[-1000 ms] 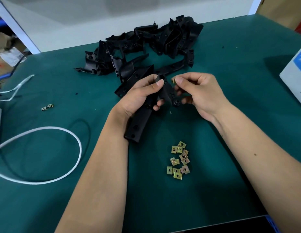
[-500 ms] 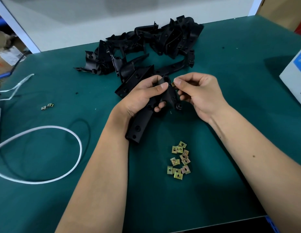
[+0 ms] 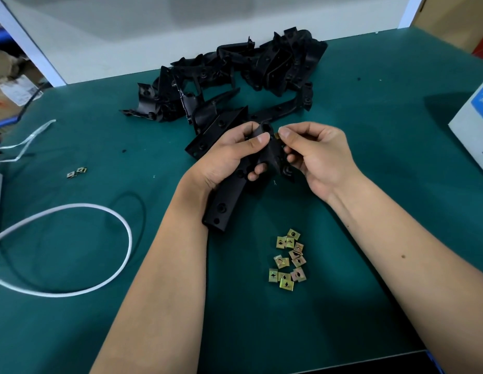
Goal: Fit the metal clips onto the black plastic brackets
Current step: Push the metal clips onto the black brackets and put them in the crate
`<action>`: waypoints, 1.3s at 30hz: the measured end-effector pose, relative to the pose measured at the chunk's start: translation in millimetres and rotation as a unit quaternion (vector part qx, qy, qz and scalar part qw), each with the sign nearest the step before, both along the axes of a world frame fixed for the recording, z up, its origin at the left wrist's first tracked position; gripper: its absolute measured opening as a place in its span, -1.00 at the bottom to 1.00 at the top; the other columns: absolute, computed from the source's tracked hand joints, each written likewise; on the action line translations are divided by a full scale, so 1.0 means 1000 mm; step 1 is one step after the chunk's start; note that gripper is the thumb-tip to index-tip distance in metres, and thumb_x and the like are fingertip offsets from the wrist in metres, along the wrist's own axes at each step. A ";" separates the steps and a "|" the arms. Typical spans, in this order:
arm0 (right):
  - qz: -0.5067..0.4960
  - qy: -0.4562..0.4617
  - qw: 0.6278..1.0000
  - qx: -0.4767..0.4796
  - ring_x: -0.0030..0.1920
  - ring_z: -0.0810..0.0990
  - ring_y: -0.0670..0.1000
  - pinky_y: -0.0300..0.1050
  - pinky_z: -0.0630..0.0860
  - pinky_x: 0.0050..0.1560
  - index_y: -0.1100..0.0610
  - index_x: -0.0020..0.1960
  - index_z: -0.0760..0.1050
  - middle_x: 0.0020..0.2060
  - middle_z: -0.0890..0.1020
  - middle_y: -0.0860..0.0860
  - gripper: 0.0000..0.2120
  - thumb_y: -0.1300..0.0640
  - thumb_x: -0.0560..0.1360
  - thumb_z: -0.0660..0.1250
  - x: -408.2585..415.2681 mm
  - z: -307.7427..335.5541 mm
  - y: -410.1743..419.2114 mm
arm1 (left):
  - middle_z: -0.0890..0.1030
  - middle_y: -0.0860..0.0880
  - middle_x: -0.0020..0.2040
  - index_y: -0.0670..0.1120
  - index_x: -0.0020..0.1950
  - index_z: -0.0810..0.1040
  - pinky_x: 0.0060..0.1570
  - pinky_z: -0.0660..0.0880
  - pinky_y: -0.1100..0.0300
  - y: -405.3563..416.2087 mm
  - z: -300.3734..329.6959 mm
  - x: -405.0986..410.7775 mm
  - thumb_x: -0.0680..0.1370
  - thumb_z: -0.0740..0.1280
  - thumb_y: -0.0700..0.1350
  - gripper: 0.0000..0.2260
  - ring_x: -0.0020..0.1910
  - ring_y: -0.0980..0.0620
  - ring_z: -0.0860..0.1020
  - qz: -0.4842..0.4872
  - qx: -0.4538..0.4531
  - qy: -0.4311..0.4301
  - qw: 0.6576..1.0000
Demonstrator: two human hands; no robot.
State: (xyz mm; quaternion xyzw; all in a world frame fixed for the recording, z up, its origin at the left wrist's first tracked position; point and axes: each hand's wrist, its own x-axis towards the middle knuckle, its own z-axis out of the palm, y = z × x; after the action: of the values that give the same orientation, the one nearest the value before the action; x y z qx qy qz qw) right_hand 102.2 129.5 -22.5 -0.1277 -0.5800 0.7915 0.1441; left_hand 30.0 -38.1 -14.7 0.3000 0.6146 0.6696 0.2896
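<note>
Black rigid plastic, seen from the head camera: bracket (image 3: 229, 195) being gripped by left hand (image 3: 229, 155), fingers curled round its upper part, thumb lying across the front face, lower end with two holes hanging free below the wrist. Metal clip (image 3: 276, 135) being pinched between thumb and forefinger of right hand (image 3: 313, 155), touching the bracket's upper tab just beside the left thumb tip. Judging by shape and material: bracket looking stiff and light, tolerating a firm grasp along its long flat body; clip looking small, springy and slick, likely best held by its flat sides and pushed squarely onto the tab edge, slipping sideways if pinched at a corner.

Lying just below the right forearm and near both wrists: loose clips (image 3: 289, 259), a small cluster on the green mat (image 3: 370, 130). Lying beyond both hands: bracket pile (image 3: 235, 76), tangled, one long piece reaching almost to the left knuckles. Lying well to the left of the left hand: two stray clips (image 3: 77, 172) and white cord (image 3: 73, 249).

Remaining hidden or unclear: most of the pinched clip, only a yellowish sliver showing between fingertips; whether it is seating on the tab or merely touching, not discernible. Bracket's middle being covered by the left palm. White box (image 3: 472, 130) being cut off at the frame edge, to the right of the right hand.
</note>
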 end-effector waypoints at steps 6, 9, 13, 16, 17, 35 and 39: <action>0.005 -0.012 1.000 0.023 -0.36 0.56 -0.13 -0.28 0.49 -0.37 0.09 -0.21 0.72 -0.33 0.67 -0.03 -0.86 0.26 0.51 0.52 0.002 0.002 0.002 | 0.48 -0.24 -0.09 -0.17 0.02 0.42 -0.45 0.40 0.23 0.000 0.001 0.000 0.70 0.24 -0.18 -0.90 -0.36 -0.02 0.44 -0.007 -0.012 0.000 1.000; 0.006 -0.014 1.000 -0.009 -0.38 0.54 -0.13 -0.29 0.48 -0.37 0.11 -0.20 0.71 -0.34 0.66 -0.02 -0.86 0.28 0.51 0.51 0.001 0.002 0.001 | 0.50 -0.20 -0.14 -0.18 0.04 0.43 -0.45 0.41 0.22 0.002 -0.001 -0.002 0.69 0.28 -0.15 -0.89 -0.36 -0.01 0.45 -0.008 -0.012 -0.011 1.000; -0.006 -0.034 0.999 -0.036 -0.40 0.51 -0.12 -0.28 0.46 -0.39 0.16 -0.13 0.68 -0.33 0.63 -0.01 -0.92 0.31 0.50 0.51 0.000 0.003 -0.001 | 0.51 -0.20 -0.14 -0.15 0.03 0.47 -0.44 0.43 0.20 0.005 -0.003 -0.003 0.65 0.31 -0.10 -0.88 -0.35 -0.01 0.46 -0.008 -0.011 -0.012 1.000; -0.001 -0.014 0.999 -0.034 -0.41 0.47 -0.13 -0.26 0.44 -0.37 0.11 0.00 0.60 -0.37 0.55 -0.07 -0.84 0.33 0.52 0.47 0.000 0.004 0.000 | 0.54 -0.17 -0.15 -0.16 0.04 0.47 -0.45 0.42 0.21 0.005 -0.004 -0.004 0.65 0.30 -0.10 -0.88 -0.36 0.00 0.47 -0.015 0.001 -0.019 1.000; 0.009 -0.006 0.999 -0.039 -0.40 0.46 -0.12 -0.23 0.46 -0.32 0.10 0.03 0.58 -0.39 0.52 -0.08 -0.82 0.33 0.53 0.45 0.000 0.004 0.000 | 0.54 -0.17 -0.15 -0.18 0.06 0.45 -0.45 0.42 0.21 0.005 -0.005 -0.004 0.65 0.29 -0.10 -0.85 -0.37 0.00 0.47 -0.019 0.005 -0.026 0.999; 0.191 -0.033 0.937 0.291 -0.32 0.59 -0.04 -0.14 0.48 -0.29 0.16 -0.05 0.58 -0.33 0.66 0.01 -0.85 0.09 0.59 0.44 0.008 0.017 0.026 | 0.59 -0.09 -0.07 -0.16 0.23 0.52 -0.45 0.38 0.27 -0.001 -0.008 -0.010 0.69 0.25 -0.14 -0.84 -0.32 0.02 0.51 0.148 0.127 -0.088 0.977; 0.444 -0.055 0.764 0.466 -0.18 0.61 -0.08 -0.15 0.53 -0.10 -0.05 -0.05 0.71 -0.20 0.69 -0.04 -0.88 0.03 0.44 0.60 0.021 0.031 0.027 | 0.62 -0.05 -0.08 -0.09 0.18 0.58 -0.30 0.54 0.24 -0.005 -0.008 -0.011 0.67 0.30 -0.07 -0.84 -0.25 0.01 0.59 0.186 0.155 -0.125 0.962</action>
State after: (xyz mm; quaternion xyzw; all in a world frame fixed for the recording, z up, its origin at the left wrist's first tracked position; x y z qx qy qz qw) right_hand 123.2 156.1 8.3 0.1834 -0.8764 0.3908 -0.2134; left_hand 19.5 -42.9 -22.3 0.1352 0.5073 0.8309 0.1843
